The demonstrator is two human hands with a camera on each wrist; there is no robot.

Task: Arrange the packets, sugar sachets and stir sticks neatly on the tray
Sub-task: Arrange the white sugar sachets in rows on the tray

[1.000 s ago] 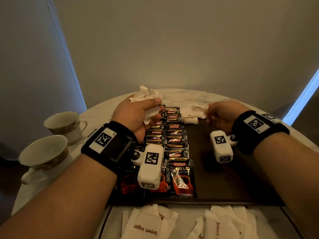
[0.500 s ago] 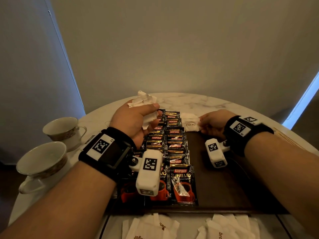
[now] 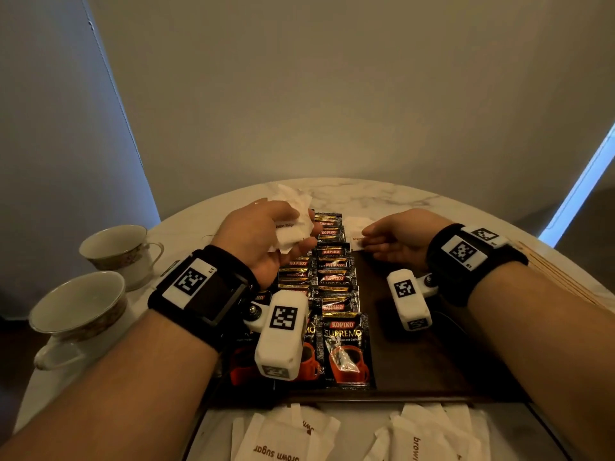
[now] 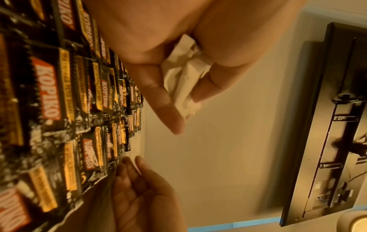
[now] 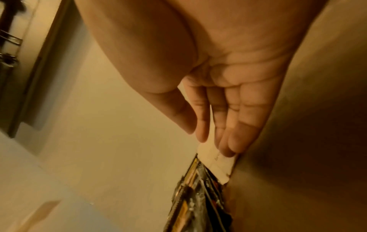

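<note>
- Since a second ago the right hand (image 3: 397, 241) has uncurled: it was bunched over a sachet at the far end of the tray, and now lies with its fingers nearly straight, the tips resting on a white sugar sachet (image 3: 357, 232) that lies flat on the tray just right of the packets' far end. The left hand has hardly shifted.
- The round marble table (image 3: 382, 194) bears everything.
- The dark wooden tray (image 3: 416, 354) lies in the middle of it; its right half is bare wood.
- Two overlapping rows of black Kopiko coffee packets (image 3: 332, 281) run from the tray's near edge to its far edge, on its left half.
- Two teacups (image 3: 80, 311) stand on the table left of the tray.
- More brown sugar sachets (image 3: 286, 437) lie loose in two heaps on the table at the near edge of the tray.
- Thin stir sticks (image 3: 559, 277) lie on the table right of the right wrist, partly hidden.
- The left hand (image 3: 263, 237) hovers above the packets' far end, its fingers and thumb curled round a crumpled bunch of white sachets (image 4: 184, 73).
</note>
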